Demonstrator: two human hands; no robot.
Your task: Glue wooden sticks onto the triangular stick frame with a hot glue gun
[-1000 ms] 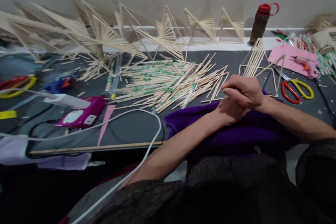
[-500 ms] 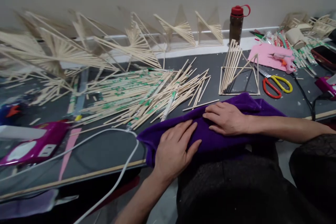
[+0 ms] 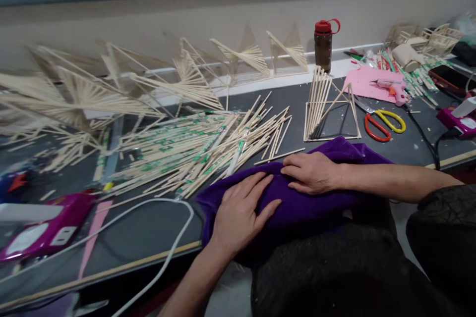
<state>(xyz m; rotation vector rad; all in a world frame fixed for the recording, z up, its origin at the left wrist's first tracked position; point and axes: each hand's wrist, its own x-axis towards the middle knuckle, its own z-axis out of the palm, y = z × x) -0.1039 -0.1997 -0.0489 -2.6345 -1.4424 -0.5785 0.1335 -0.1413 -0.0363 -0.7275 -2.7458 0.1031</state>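
A purple cloth (image 3: 301,205) lies over the table's front edge and hangs toward my lap. My left hand (image 3: 241,208) rests on its left part, fingers stretched out and thumb apart. On the cloth's upper middle lies my right hand (image 3: 312,172), palm down with the fingers spread a little. Neither hand grips anything. Just behind the cloth stands a small frame of thin wooden sticks (image 3: 323,104), with several slanted sticks on its left side. One loose stick (image 3: 278,156) lies beside the cloth's upper edge.
Loose and wrapped sticks (image 3: 193,143) are heaped left of centre. Twisted stick models (image 3: 245,57) line the wall. Right of the frame are scissors (image 3: 383,121), a pink glue gun (image 3: 394,88) and a bottle (image 3: 323,47). A white cable (image 3: 182,242) crosses the front edge at left.
The view has tilted up a little, so the table's things sit lower in the picture. Both hands stay on the cloth, nearly still.
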